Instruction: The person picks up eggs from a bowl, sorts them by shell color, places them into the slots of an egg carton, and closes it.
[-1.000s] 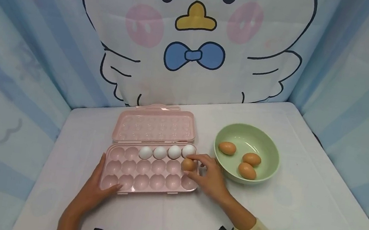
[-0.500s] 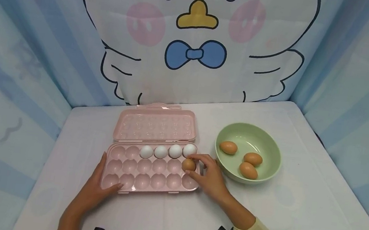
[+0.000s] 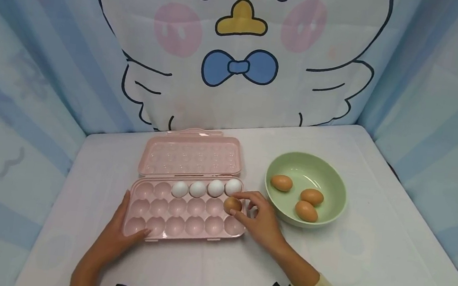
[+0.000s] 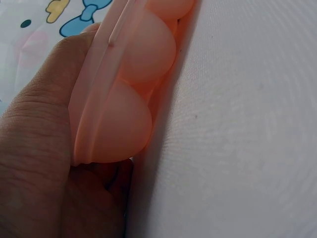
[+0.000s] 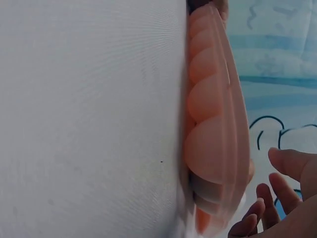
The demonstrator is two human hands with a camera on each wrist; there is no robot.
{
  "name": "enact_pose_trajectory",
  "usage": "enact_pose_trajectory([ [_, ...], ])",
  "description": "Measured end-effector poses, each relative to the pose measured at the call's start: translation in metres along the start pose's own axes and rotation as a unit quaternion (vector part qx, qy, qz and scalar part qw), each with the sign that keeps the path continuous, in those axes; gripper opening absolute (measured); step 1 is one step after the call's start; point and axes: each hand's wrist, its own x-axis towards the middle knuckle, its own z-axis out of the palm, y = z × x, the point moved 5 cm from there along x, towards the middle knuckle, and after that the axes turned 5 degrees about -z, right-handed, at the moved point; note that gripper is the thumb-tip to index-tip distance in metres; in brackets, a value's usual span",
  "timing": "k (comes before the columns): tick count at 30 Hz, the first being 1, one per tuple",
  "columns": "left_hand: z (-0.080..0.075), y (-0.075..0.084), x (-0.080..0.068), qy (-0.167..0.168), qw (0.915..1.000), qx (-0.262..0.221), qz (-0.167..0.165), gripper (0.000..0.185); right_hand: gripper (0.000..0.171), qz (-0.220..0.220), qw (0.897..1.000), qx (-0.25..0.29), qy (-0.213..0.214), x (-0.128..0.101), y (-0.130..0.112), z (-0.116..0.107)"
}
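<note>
Backdrop: blue-striped curtains (image 3: pixel 442 121) flanked a cartoon sheet (image 3: pixel 234 103) at twelve o'clock, beyond a white-covered table (image 3: pixel 178 275).
Egg tray (image 3: pixel 194 225): lay open, its lid (image 3: pixel 191 156) folded back at twelve o'clock.
White eggs (image 3: pixel 215 188): four sat in the rear row, from eleven to two o'clock of the tray's middle.
Brown egg (image 3: pixel 232 205): was at three o'clock, by the middle row's end cell; full seating could not be told.
Right hand (image 3: pixel 261 221): thumb and forefinger closed narrowly around that egg.
Left hand (image 3: pixel 119 233): gripped the tray's eight-o'clock corner.
Green bowl (image 3: pixel 335 189): stood between two and three o'clock from the tray, bearing three more eggs (image 3: pixel 306 211).
</note>
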Motion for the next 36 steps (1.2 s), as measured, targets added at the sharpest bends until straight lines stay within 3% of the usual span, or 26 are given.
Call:
enact_pose_trajectory([
  [16,0.001,-0.003,0.0,-0.003,0.9999,0.006,-0.012,0.13,0.034,0.049,0.995,0.084,-0.014,0.012,-0.02,-0.048],
  [21,0.0,-0.002,0.001,-0.004,1.0,0.006,-0.002,0.129,0.033,0.056,0.997,0.048,-0.019,0.02,-0.02,-0.075],
  [30,0.0,-0.002,0.001,-0.002,1.0,0.003,0.007,0.129,0.035,0.068,0.997,0.014,-0.04,0.029,0.001,-0.117],
  [36,0.0,-0.001,0.001,-0.002,0.9998,-0.006,0.017,0.129,0.042,0.115,0.991,-0.007,-0.07,0.027,0.017,-0.138],
])
